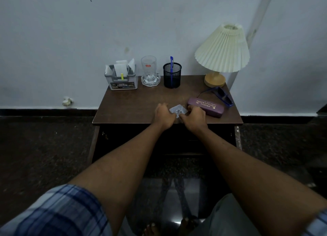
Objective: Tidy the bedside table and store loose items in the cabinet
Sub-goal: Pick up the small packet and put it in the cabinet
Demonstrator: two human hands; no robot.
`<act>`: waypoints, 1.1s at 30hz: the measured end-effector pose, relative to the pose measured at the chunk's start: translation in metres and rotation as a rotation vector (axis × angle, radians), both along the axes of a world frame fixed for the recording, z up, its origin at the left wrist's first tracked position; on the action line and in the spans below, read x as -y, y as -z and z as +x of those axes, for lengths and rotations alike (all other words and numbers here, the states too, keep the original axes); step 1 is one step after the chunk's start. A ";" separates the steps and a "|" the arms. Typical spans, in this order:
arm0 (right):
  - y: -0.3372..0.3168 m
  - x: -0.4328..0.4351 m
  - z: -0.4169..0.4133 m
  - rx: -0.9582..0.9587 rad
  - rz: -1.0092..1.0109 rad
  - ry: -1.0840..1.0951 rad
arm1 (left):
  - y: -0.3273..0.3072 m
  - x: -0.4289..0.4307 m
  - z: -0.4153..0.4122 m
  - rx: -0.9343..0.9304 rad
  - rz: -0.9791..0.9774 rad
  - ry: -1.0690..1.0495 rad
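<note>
A small clear plastic square with a metal hook [177, 109] lies near the front edge of the brown bedside table [134, 104]. My left hand [163, 115] rests on its left corner and my right hand [193, 116] pinches its right side; fingers of both are curled on it. A purple glasses case [208, 107] lies just right of my right hand, with dark sunglasses [222, 96] behind it. The dark cabinet front [123, 140] sits under the tabletop, its door shut as far as I can see.
Along the table's back stand a grey organiser with papers [122, 78], a glass mug on a glass coaster [150, 73], a black mesh pen cup with a blue pen [172, 74] and a pleated lamp [222, 50]. The wall is directly behind. Dark floor surrounds the table.
</note>
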State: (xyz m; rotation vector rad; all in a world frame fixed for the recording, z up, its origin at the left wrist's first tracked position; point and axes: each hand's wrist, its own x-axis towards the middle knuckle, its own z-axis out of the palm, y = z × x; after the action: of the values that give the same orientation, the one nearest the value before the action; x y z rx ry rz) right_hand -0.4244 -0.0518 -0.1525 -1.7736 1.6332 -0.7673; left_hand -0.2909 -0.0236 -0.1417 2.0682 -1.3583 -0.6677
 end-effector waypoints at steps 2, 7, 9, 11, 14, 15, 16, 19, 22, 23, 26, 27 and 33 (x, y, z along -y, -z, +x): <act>0.001 0.002 0.001 -0.012 -0.002 -0.001 | 0.001 0.008 0.001 0.026 0.037 0.006; 0.002 0.006 0.005 -0.031 -0.003 -0.007 | 0.008 0.018 0.003 0.069 0.090 0.042; 0.003 0.006 0.006 -0.053 0.005 -0.014 | 0.010 0.017 0.003 0.082 0.080 0.035; 0.004 0.007 0.006 -0.066 0.005 -0.012 | 0.010 0.016 0.002 0.079 0.066 0.028; 0.003 0.007 0.005 -0.072 0.005 -0.007 | 0.010 0.015 0.003 0.048 0.032 0.012; 0.002 0.007 0.005 -0.073 0.009 -0.008 | 0.010 0.014 0.003 0.026 0.012 0.001; 0.002 0.008 0.004 -0.078 0.013 -0.013 | 0.010 0.013 0.003 -0.011 -0.008 -0.011; 0.000 0.006 0.003 -0.048 0.016 -0.030 | 0.011 0.009 0.006 -0.178 -0.056 -0.072; -0.003 0.002 0.002 0.060 0.054 -0.041 | 0.011 0.004 0.010 -0.347 -0.081 -0.152; -0.004 0.000 0.002 0.125 0.083 -0.039 | 0.011 0.002 0.011 -0.424 -0.085 -0.174; -0.007 -0.005 0.002 0.377 0.193 -0.017 | 0.009 -0.008 0.013 -0.585 -0.115 -0.207; -0.010 -0.007 0.001 0.425 0.211 -0.010 | 0.008 -0.011 0.014 -0.622 -0.122 -0.216; -0.021 -0.019 0.000 0.627 0.278 0.008 | -0.008 -0.031 0.010 -0.781 -0.152 -0.251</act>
State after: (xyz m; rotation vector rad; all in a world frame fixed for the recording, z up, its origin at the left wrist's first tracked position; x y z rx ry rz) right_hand -0.4243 -0.0327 -0.1311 -1.1710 1.2455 -0.9306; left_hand -0.2810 0.0073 -0.1339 1.5525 -0.6662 -1.0674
